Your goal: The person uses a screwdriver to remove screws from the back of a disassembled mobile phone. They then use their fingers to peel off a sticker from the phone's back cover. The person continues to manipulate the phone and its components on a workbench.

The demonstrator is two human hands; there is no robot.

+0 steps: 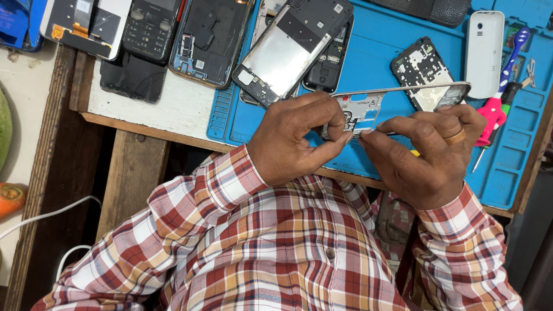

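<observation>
1. Above the blue mat [380, 52] at the surface's near edge, the left hand [294, 141] pinches a silver phone frame [368, 106] — grip clamped on its lower corner, holding it up near the eyes.
2. Opposite, the right hand [429, 152] has thumb and forefinger closed on a thin part at the frame's edge — what exactly, I cannot tell.
3. Opened phones [288, 49] lie farther back, within reach.

Bright, even daylight from above. Soft glare on silver phone backplate [286, 50] and blue repair mat [380, 46]. Deep shadow under wooden bench [132, 173]. Sharp focus mid-frame; slight softness at corners.
</observation>
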